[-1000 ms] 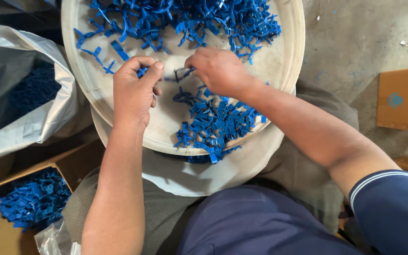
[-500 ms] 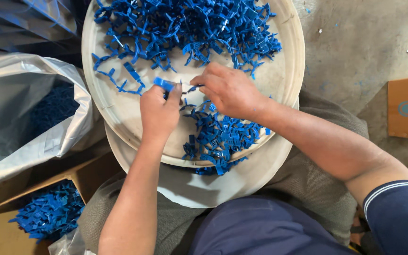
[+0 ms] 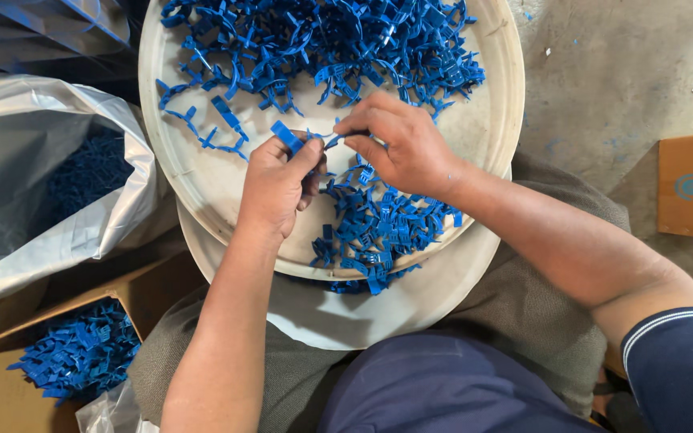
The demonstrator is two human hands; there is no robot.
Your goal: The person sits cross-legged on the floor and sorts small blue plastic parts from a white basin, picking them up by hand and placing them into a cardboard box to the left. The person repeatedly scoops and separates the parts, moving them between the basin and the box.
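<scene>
A small blue plastic piece [image 3: 289,137] is sitting pinched, tilted, at the left hand's [image 3: 278,186] fingertips, while the right hand [image 3: 399,144] is gripping a thin blue strip [image 3: 335,140] just right of it, above the tray's middle.

Both forearms reach forward, the left hand [image 3: 278,183] curled with thumb and fingers pinched, the right hand [image 3: 401,146] just beside it, fingertips pinched leftward.
</scene>
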